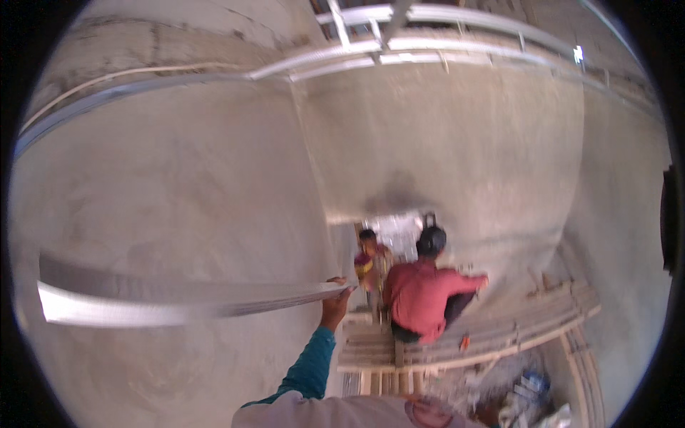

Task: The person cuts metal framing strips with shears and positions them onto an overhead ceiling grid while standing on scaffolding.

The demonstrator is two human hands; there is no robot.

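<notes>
Metal channel running along wall at left, near end held in one raised hand, centre frame; left or right not discernible. Plank platform right of hand, person in shirt crouched on it, facing the far wall. Second person beyond, by wall opening. Ceiling rails overhead. Debris below platform, lower right.

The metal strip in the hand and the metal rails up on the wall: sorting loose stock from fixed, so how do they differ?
The metal strip is loose, gripped at one end by the left hand, running leftward at mid-height. The metal rails sit high along the top of the wall, several together, untouched. Both are long, thin and pale silver.
</notes>
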